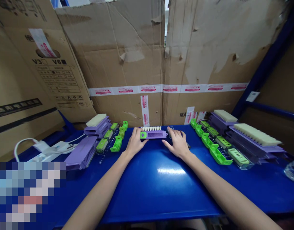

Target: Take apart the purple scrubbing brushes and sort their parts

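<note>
My left hand [135, 140] is closed on the left end of a purple brush [156, 134] with white bristle tufts along its back edge. A bright green piece with a round mark sits at that end, close to the fingers. To the right of the brush, my right hand [177, 140] reaches flat over the table with thumb and fingers apart. A small clear plastic piece [170, 128] lies at its fingertips, partly covered by them. Something small and dark [189, 146] shows beside the right wrist; its kind is unclear.
On the left stand purple brush bodies [82, 151], green-topped clear parts [102, 145], green clips [117, 143] and a white power strip [46, 156]. More purple brushes [254, 137] and green clips [217, 155] line the right. Cardboard [127, 64] walls the back of the blue table [147, 191].
</note>
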Available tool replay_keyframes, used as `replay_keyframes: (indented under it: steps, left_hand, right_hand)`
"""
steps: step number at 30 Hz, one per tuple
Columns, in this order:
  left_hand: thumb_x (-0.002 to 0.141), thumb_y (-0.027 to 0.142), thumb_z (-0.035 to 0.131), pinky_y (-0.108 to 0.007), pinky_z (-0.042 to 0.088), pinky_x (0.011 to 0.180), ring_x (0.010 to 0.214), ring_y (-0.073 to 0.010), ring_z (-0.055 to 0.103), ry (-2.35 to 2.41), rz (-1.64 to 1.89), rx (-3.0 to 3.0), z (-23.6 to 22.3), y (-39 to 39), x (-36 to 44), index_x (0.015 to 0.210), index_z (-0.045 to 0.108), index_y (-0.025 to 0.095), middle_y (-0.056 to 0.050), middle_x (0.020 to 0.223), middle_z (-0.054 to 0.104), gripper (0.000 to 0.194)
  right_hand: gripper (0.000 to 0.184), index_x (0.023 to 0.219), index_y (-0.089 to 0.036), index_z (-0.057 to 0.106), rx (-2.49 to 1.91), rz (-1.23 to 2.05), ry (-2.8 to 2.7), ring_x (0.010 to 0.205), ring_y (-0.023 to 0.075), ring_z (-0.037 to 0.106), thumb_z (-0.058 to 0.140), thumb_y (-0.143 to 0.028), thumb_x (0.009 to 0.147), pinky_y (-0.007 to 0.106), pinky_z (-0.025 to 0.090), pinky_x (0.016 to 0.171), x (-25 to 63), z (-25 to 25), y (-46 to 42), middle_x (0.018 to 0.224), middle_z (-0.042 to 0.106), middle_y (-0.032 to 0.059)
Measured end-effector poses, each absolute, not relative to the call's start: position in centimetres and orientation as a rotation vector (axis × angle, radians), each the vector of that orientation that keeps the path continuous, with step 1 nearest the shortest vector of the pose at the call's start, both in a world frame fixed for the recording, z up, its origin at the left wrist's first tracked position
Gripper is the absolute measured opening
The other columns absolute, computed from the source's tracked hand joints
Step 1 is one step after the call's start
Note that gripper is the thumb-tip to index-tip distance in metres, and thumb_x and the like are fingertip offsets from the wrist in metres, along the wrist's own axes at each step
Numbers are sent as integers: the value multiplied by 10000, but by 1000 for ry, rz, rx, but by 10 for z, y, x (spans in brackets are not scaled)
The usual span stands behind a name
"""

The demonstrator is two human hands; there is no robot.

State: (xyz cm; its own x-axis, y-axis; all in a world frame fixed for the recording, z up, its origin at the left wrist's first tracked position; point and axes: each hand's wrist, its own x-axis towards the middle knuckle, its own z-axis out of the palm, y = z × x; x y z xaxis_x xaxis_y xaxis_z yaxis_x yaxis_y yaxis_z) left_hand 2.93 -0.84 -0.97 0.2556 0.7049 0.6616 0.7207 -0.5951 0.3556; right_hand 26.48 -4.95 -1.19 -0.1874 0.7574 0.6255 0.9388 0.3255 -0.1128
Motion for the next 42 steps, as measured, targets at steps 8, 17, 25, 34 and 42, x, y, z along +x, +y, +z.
replay_keyframes:
  steps: [8, 17, 25, 34, 42]
  left_hand:
    - [667, 346, 737, -387, 476, 866, 1002, -226, 515, -1261, -1262, -2589, -11, -18, 32, 1023, 413, 205, -56, 1034, 458, 502]
    - [604, 355, 775, -490, 337, 1070, 1282, -303, 403, -1555, -1285, -2765, -13, -13, 31, 1371, 228, 190, -165, 1356, 388, 956]
    - [597, 292, 771, -439, 381, 1041, 1216, -255, 501, -1650, -1430, -2980, -9, -10, 27, 1360, 291, 174, -149, 1281, 529, 910]
    - [533, 316, 822, -478, 390, 1017, 1182, -282, 526, -1661, -1449, -3002, -12, -5, 24, 1352, 354, 192, -141, 1274, 543, 951]
    - [513, 318, 826, -478, 384, 1004, 1154, -286, 531, -1599, -1301, -3018, -3, -13, 31, 1320, 425, 225, -109, 1279, 550, 906]
  right_hand:
    - [579, 1341, -157, 423, -1429, -137, -2080, 1170, 280, 484, 486, -474, 861, 495, 269, 1028, 268, -15, -48, 1242, 576, 148]
    - [543, 1354, -187, 417, -1393, -133, -2162, 1217, 288, 463, 497, -386, 855, 547, 250, 1032, 279, -14, -44, 1299, 547, 154]
    - [611, 1393, -191, 369, -1460, 24, -2089, 1337, 256, 354, 389, -545, 896, 574, 79, 1116, 287, -15, -36, 1404, 448, 151]
    - [646, 1394, -161, 374, -1352, 45, -2032, 1343, 271, 343, 428, -549, 881, 544, 179, 1122, 287, -11, -38, 1404, 439, 166]
    - [912, 1462, -142, 222, -1147, 171, -2123, 1321, 307, 371, 683, -424, 727, 483, 326, 1081, 279, -20, -37, 1425, 387, 197]
